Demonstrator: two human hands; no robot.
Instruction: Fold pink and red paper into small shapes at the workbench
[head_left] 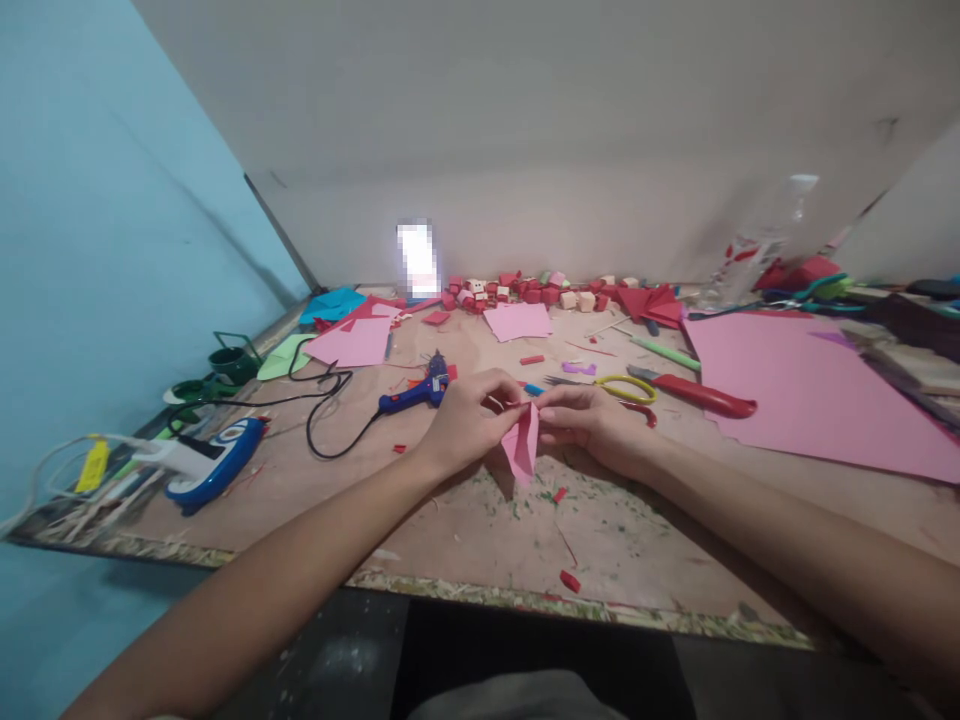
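Between my two hands is a small folded piece of pink paper (523,448), held above the table with its lower tip pointing down. My left hand (480,415) pinches its upper left edge between thumb and fingers. From the other side, my right hand (592,420) grips the upper right edge with its fingertips. Behind my left hand lies a blue glue gun (415,392) with a black cord. Yellow-handled scissors (626,388) rest just beyond my right hand, beside a red-handled knife (705,394).
Several small red and cream folded cubes (525,292) line the wall near a lit phone (418,260). A large pink sheet (810,390) covers the right side, with a clear bottle (761,245) behind. A blue-and-white device (214,465) lies left. Paper scraps (570,580) litter the front.
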